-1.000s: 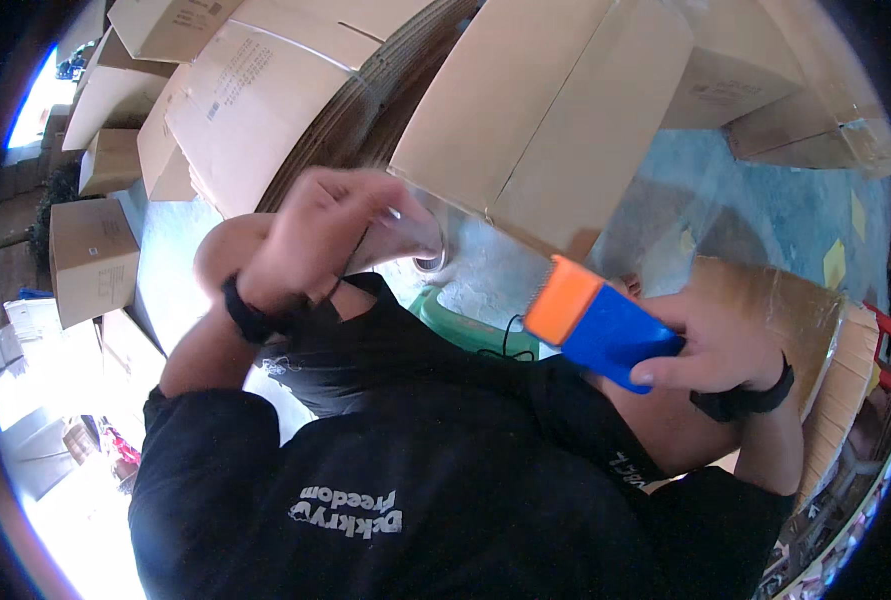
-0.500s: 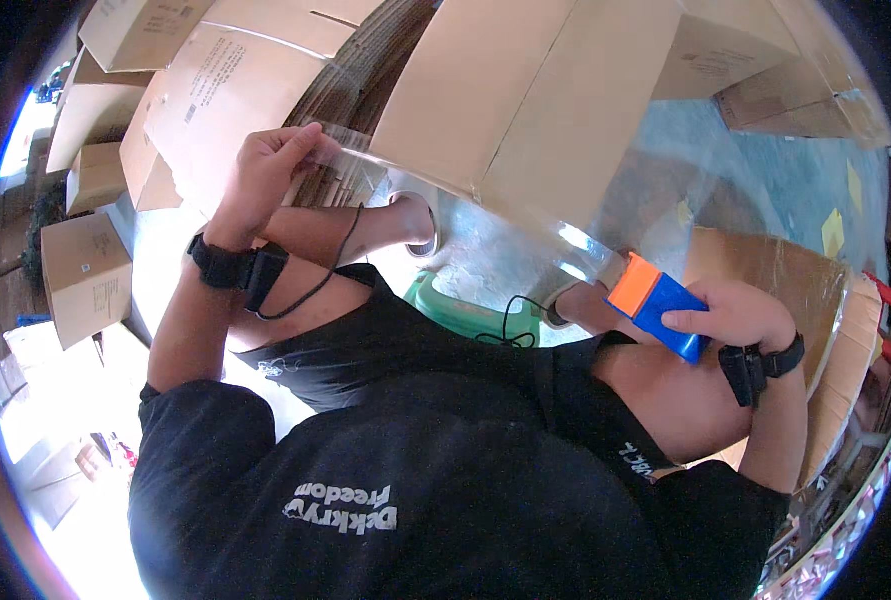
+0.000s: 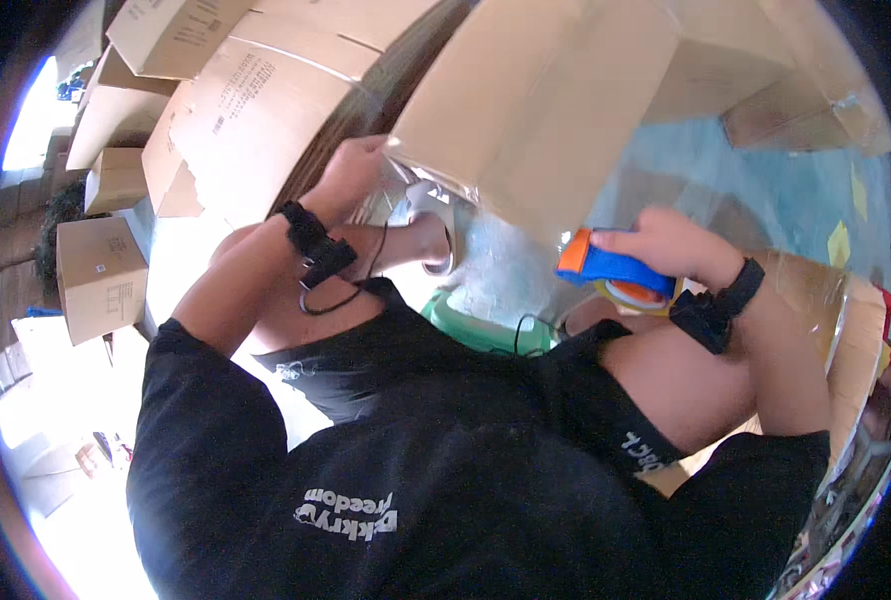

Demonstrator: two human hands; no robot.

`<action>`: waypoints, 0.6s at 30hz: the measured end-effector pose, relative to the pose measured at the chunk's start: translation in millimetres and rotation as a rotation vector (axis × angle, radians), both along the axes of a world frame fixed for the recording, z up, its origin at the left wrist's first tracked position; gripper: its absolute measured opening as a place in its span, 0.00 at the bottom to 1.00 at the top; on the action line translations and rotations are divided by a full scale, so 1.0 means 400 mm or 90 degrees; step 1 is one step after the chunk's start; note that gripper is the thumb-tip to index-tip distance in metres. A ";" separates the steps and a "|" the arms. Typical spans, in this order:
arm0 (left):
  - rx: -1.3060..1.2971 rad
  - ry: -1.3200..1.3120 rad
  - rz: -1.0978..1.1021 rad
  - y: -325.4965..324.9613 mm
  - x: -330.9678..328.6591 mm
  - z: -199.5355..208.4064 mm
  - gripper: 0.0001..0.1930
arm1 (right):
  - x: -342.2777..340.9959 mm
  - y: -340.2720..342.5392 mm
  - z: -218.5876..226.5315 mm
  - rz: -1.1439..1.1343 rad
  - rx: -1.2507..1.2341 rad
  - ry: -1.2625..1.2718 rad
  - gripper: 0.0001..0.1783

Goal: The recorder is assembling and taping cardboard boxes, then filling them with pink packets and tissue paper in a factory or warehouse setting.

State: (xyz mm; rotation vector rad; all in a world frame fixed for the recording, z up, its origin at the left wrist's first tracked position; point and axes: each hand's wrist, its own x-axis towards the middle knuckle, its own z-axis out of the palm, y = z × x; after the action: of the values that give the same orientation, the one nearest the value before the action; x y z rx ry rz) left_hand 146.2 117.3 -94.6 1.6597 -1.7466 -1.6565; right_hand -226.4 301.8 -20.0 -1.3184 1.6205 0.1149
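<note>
A brown cardboard box (image 3: 525, 110) stands in front of me, a seam running along its top. My left hand (image 3: 353, 168) is closed at the box's near left corner, its fingertips on the end of a strip of clear packing tape (image 3: 430, 180). That strip runs along the box's near edge, shiny and hard to trace. In my right hand (image 3: 670, 245) is a blue and orange tape dispenser (image 3: 613, 264), held beside the box's near right corner. Part of its tape roll (image 3: 637, 293) shows below the fingers.
Flattened cardboard (image 3: 265, 110) and a stack of cartons (image 3: 100, 280) stand on the left. More boxes (image 3: 795, 110) lie at the far right. A green plastic stool (image 3: 475, 322) is between my legs. An open carton (image 3: 805, 300) sits by my right leg.
My left hand has moved right, to the box's corner. My right hand has lifted and turned the dispenser, bringing it closer to the box; the tape span between them has shortened.
</note>
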 end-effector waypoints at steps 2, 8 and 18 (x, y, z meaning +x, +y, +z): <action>-0.110 -0.040 -0.057 0.034 -0.072 0.060 0.21 | 0.004 -0.012 -0.029 0.114 -0.061 0.099 0.38; -0.065 0.167 0.086 0.095 -0.120 0.159 0.33 | 0.093 -0.061 -0.031 0.215 -0.092 0.140 0.32; -0.534 0.073 0.332 0.005 -0.277 -0.021 0.35 | 0.149 -0.219 -0.003 0.259 -0.123 0.118 0.32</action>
State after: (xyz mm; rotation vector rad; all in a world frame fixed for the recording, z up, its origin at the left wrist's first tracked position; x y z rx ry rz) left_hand 35.3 119.2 -103.0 1.3809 -1.4566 -0.6293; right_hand -166.8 214.0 -21.3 -1.8223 1.5225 0.3420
